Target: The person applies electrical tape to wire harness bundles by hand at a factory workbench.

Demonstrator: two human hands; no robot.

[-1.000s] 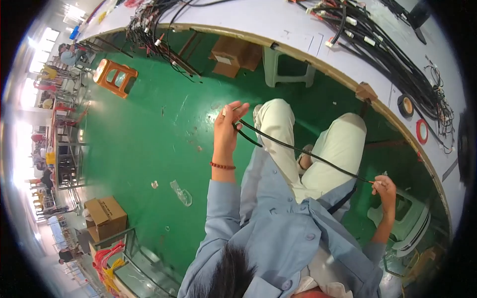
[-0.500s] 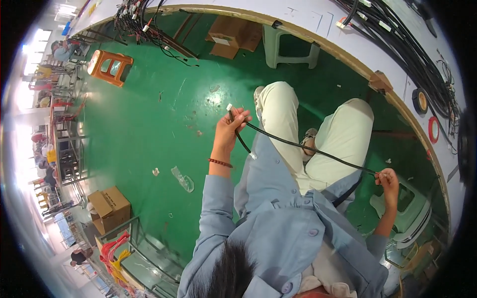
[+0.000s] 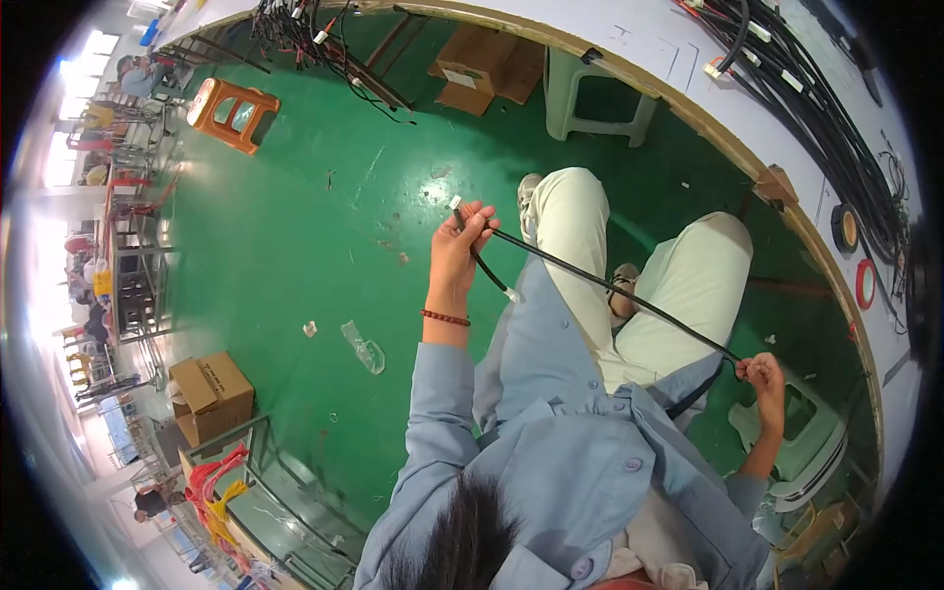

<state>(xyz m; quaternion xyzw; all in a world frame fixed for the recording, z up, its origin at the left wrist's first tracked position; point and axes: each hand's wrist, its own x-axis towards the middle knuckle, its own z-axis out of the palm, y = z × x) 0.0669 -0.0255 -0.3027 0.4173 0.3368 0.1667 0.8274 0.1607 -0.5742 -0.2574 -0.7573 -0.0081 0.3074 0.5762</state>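
Observation:
A black cable (image 3: 619, 292) stretches across my lap between my two hands. My left hand (image 3: 462, 242), with a beaded bracelet at its wrist, is closed around one end of it. From its fingers a white connector (image 3: 455, 203) sticks up, and a short tail hangs down to a second white connector (image 3: 512, 295). Over by my right knee, my right hand (image 3: 763, 371) pinches the cable's other end. Its fingers cover most of that end.
A curved white workbench (image 3: 678, 59) runs ahead and to the right, carrying a bundle of black cables (image 3: 787, 84), a black tape roll (image 3: 844, 228) and a red tape roll (image 3: 864, 284). An orange stool (image 3: 234, 115) and a cardboard box (image 3: 210, 395) stand on the green floor at left.
The cable looks straighter and tighter between my hands. The surroundings have shifted slightly in view; both hands keep their hold.

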